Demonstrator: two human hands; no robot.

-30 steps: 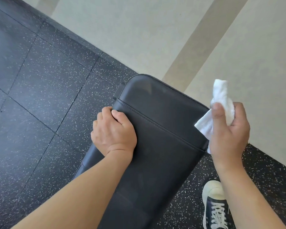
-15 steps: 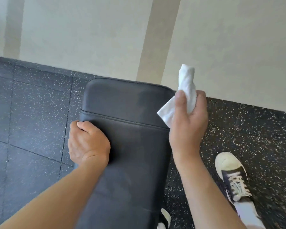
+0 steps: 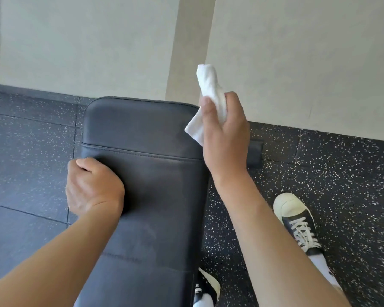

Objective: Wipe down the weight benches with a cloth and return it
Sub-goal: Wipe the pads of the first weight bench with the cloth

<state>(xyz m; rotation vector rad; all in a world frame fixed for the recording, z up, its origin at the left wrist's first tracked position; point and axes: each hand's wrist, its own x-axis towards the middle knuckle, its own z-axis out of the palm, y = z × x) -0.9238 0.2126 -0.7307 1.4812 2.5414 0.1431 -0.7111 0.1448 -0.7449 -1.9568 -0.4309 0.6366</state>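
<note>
Over the last second the view swings until the bench (image 3: pixel 146 173) runs straight away from the person, its far end at the wall (image 3: pixel 87 45); both hands keep their places on it, so no wiping stroke is under way, and I judge this a pause between passes. At the bench's left edge the left hand (image 3: pixel 93 187) curls over the pad's side, knuckles up, gripping it. Off the bench's right far corner the right hand (image 3: pixel 225 134) is raised, thumb and fingers pinching the bunched cloth (image 3: pixel 208 96), clear of the pad. 1 shoe (image 3: pixel 297 222) stands right of the bench.
</note>
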